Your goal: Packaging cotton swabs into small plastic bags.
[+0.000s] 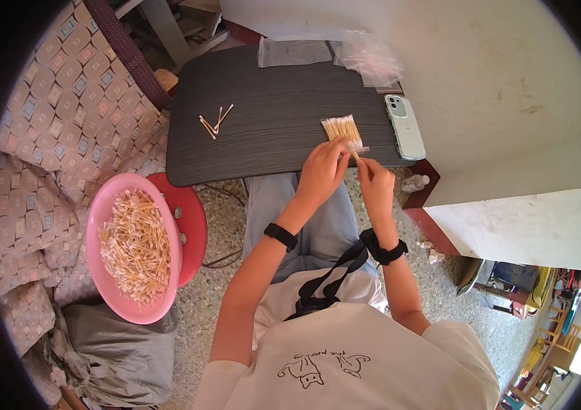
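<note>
The left hand (323,166) has its fingers closed around a bundle of cotton swabs (342,129) at the near edge of the dark tabletop (270,130), the swab tips fanning away from the person; the right hand (374,179), just beside it, pinches the bundle's lower end between thumb and fingers. A pale phone (404,127) lies just right of the bundle; a few loose swabs (214,122) lie well to the left; a pink bowl of swabs (134,246) sits on a red stool (193,225) below the tabletop.
</note>
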`<action>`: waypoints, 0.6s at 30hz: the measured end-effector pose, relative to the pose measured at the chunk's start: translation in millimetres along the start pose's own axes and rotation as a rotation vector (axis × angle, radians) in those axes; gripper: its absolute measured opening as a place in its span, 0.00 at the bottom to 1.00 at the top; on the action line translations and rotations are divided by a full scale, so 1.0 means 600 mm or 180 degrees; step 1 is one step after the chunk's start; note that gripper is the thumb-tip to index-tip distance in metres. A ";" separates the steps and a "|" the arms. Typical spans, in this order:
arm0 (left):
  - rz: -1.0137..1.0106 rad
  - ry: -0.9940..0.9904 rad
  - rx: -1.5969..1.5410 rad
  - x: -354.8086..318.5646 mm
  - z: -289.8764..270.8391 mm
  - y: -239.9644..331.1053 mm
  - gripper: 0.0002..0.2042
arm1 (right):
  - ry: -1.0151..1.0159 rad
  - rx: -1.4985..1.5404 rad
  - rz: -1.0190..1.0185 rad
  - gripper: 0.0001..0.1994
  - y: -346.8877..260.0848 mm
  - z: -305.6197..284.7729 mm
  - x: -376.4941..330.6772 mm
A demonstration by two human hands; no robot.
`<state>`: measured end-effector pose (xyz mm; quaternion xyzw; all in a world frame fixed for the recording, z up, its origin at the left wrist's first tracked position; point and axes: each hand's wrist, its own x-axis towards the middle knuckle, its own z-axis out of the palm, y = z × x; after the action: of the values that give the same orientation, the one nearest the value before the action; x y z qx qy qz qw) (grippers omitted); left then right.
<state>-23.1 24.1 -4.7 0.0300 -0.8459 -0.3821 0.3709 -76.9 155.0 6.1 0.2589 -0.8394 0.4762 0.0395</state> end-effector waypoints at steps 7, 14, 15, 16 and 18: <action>0.0091 -0.0145 0.0075 -0.004 -0.004 0.008 0.13 | -0.0173 -0.0286 -0.0012 0.09 0.002 0.008 0.016; 0.0231 -0.0270 0.0205 0.000 -0.009 0.009 0.15 | -0.0047 -0.0424 -0.0008 0.08 -0.002 0.024 0.031; 0.0224 -0.0297 0.0195 0.000 -0.010 0.009 0.14 | -0.0035 -0.0501 -0.0008 0.09 -0.005 0.025 0.031; 0.0221 -0.0299 0.0197 0.001 -0.011 0.008 0.14 | -0.0037 -0.0499 -0.0006 0.09 -0.007 0.024 0.031; 0.0123 -0.0329 0.0072 0.002 -0.012 0.007 0.14 | -0.0141 -0.0049 0.0263 0.10 -0.014 0.021 0.030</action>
<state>-18.6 22.4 2.1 -0.0019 -0.8686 -0.3663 0.3337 -86.2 134.0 11.2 0.2342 -0.8538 0.4650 0.0031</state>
